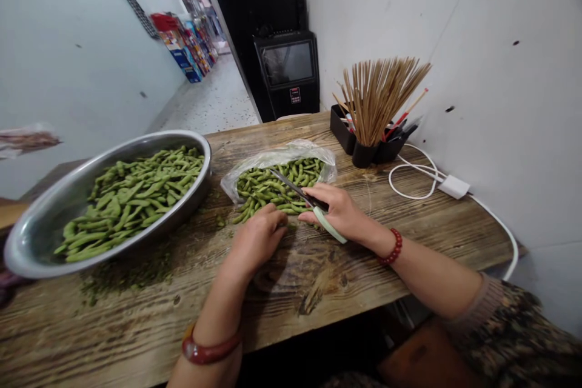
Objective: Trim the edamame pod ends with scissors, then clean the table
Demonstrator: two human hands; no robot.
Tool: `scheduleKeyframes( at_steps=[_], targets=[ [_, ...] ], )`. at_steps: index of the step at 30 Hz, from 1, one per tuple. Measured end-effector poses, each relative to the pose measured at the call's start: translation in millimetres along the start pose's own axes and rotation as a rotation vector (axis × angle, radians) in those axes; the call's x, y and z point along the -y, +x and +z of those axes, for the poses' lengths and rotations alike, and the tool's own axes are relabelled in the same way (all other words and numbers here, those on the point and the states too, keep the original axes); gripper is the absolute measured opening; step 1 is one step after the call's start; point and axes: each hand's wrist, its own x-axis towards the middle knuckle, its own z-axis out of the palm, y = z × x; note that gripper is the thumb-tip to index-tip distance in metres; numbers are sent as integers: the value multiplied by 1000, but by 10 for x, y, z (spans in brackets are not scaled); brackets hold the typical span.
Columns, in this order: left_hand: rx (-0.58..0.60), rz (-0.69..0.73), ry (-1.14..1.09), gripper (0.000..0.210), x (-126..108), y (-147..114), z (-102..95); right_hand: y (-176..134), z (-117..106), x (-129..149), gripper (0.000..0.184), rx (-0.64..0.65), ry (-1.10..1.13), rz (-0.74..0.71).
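My right hand (336,209) is closed around the handles of a pair of scissors (291,184), whose dark blades point left over the pods; one pale green handle shows below the palm. My left hand (259,239) has its fingers curled down at the near edge of the pile, and what they hold, if anything, is hidden. Green edamame pods (259,185) spill from an open clear plastic bag (231,182) lying on the table. More edamame pods (136,194) fill part of a large metal basin (45,242) at the left.
Green trimmings (136,270) are scattered beside the basin on the wooden table (318,285). Skewers (382,103) stand in a black holder (364,154) at the back right. A white cable with an adapter (453,187) lies along the wall. A black machine (288,66) stands behind.
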Motion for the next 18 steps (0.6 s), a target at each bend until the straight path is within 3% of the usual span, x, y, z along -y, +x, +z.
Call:
scheduleKeyframes(
  at_steps=[3,5,10,18],
  targets=[
    [-110,-15,-128,5,-23,19,-36,2,14,-23,40,-22,21,26],
    [-183,-119,-331,10,-44,15,-62,6,20,-41,42,-46,29,41],
    [-190,-348,-833,33,-87,-14,-49,4,26,-61,46,-7,16,32],
    [-236,-348,-960,29,-126,-1,5,-20,44,25,55,121,36,32]
  ],
)
